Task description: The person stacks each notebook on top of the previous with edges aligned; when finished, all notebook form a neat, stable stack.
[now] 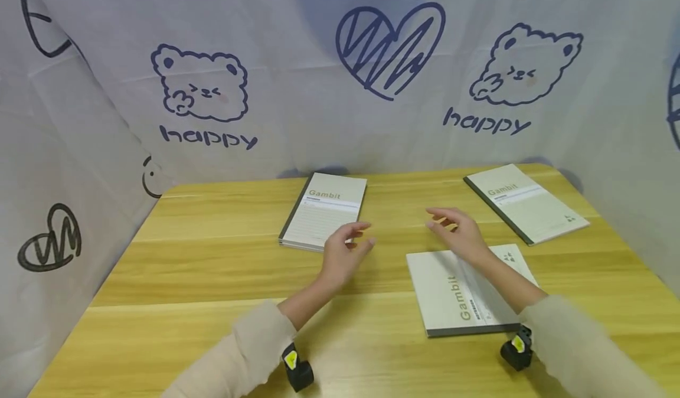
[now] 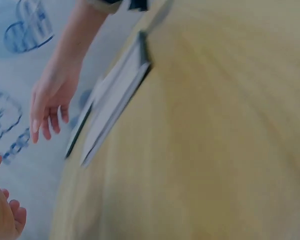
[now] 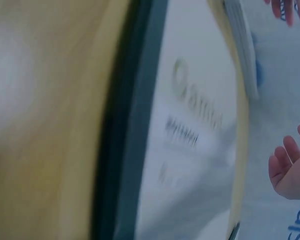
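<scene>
Cream fabric sleeves (image 1: 579, 342) come nearest in the head view, a small black camera (image 1: 298, 374) at each wrist. My left hand (image 1: 340, 258) hangs loosely curved, thumb well away from fingertips, holding nothing. At its 11 o'clock lies a stack of cream, dark-spined paper notebooks (image 1: 325, 209); my hand overlaps its near corner. My right hand (image 1: 461, 235) is empty too, softly bent, with a gap between thumb and forefinger. At its 6 o'clock a cream "Gambit" notebook with a dark grey spine (image 1: 459, 303) lies under my forearm; at its 2 o'clock a matching slanted notebook (image 1: 526, 203) rests on the yellow wood-grain table (image 1: 212, 268). I judge I am between grips, the notebooks being the work in hand; taking one calls for lowering my fingers and pinching its edges.

From the left wrist, my right hand hangs at 9 o'clock, fingers downward and unclosed, and the forearm-side notebook lies at 10. Part of my left hand shows at 8, too cropped to judge its thumb.

From the right wrist, that notebook fills the middle, blurred. My right hand sits at 4 o'clock, gripping nothing; left fingertips and the stack show towards 2, apart.
</scene>
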`<move>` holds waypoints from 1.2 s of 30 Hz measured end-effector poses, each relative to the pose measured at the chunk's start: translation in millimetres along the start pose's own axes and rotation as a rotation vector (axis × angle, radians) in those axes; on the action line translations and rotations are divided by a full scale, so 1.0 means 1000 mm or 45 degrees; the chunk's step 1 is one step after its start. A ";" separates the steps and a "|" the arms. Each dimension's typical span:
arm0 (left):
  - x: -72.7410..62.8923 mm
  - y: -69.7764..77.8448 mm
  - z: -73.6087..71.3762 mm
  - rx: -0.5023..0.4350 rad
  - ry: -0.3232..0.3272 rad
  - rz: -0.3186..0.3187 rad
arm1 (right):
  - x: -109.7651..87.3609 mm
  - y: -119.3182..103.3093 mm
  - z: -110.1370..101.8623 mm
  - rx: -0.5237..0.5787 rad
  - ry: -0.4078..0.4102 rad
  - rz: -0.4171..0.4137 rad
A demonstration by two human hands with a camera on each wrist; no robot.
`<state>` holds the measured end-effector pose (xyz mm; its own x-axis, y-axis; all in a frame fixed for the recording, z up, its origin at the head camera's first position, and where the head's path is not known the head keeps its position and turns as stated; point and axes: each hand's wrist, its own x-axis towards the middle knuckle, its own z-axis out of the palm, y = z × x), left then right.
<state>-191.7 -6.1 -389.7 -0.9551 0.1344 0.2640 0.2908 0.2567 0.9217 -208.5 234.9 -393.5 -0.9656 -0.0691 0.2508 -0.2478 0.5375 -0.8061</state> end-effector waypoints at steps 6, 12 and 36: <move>-0.021 0.004 0.026 -0.026 -0.128 0.027 | -0.014 0.019 -0.026 -0.124 -0.087 0.010; -0.038 0.006 0.050 0.032 -0.250 0.052 | -0.025 0.032 -0.041 -0.231 -0.167 0.009; -0.065 -0.004 0.079 0.522 -0.548 0.401 | -0.038 0.062 -0.051 -0.457 -0.219 -0.216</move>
<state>-126.5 60.1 -433.3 -0.7385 0.6099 0.2873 0.6306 0.4741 0.6145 -183.5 314.3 -425.7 -0.9201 -0.3045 0.2464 -0.3905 0.7627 -0.5155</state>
